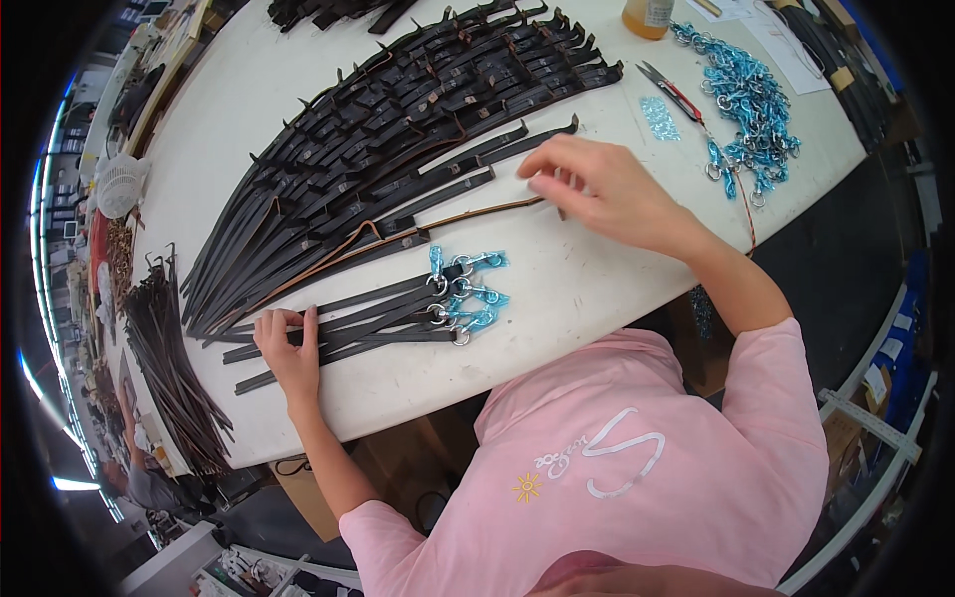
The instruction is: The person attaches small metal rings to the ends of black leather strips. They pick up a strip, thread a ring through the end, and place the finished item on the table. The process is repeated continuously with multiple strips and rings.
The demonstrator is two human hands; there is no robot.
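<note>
pink t-shirt [716, 497], short sleeves [771, 370], white swirling print [637, 480] (small yellow sun [527, 487] beside)

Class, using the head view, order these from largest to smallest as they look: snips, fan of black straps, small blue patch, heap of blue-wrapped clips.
1. Fan of black straps
2. Heap of blue-wrapped clips
3. Snips and small blue patch: too alike to rank.

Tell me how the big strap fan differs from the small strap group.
The big strap fan has many straps; the small group has few. The group ends in blue-wrapped metal clips; the fan shows none. The fan reaches farther back; the group lies by the near edge of the white table. Both are mostly black.
</note>
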